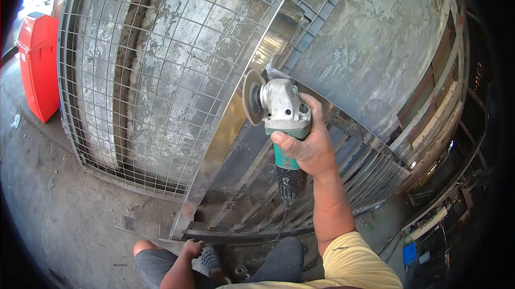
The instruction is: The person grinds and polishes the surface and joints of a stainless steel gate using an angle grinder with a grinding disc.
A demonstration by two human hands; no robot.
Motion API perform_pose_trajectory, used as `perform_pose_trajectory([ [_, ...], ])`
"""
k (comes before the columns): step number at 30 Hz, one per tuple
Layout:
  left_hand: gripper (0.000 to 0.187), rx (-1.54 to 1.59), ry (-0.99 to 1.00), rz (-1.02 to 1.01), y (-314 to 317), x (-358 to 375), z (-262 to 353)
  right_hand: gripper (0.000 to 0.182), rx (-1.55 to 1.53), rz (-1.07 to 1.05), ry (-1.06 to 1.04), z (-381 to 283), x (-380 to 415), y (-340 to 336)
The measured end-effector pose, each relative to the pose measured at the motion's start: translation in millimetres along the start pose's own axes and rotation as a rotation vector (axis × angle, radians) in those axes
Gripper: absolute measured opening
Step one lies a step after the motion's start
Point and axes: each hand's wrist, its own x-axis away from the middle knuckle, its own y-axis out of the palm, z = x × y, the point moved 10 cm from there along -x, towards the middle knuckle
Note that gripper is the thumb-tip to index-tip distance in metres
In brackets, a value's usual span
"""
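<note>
My right hand (307, 147) is wrapped round the head and upper body of a green and black angle grinder (287, 115). Its worn disc (253, 97) faces left, overlapping the edge of a shiny metal frame (228, 128) in this view. A cord hangs from the grinder's lower end. Low in the view, beside my knee, my left hand (193, 247) has its fingers curled, with nothing seen in them. Metal slats (252, 182) run inside the frame, below and behind the grinder.
A wire mesh panel (177, 74) leans against the weathered wall (365, 42). At the far left stands a red bin (40, 66). Small round metal parts (240, 271) lie near my shoe (210, 259). Metal bars and a blue object (410, 253) are at the lower right.
</note>
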Motion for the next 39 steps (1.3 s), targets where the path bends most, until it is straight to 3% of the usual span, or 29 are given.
perform_pose_trajectory([
  [27, 0.04, 0.01, -0.016, -0.035, 3, 8, -1, 0.094, 0.027, 0.059, 0.001, -8, -9, -10],
  [32, 0.043, 0.009, -0.006, -0.065, 7, 1, 0, 0.094, 0.209, 0.045, -0.078, -11, -5, -10],
  [39, 0.043, 0.027, -0.008, -0.054, 5, -2, -7, 0.094, 0.137, 0.051, -0.028, -11, -9, -13],
])
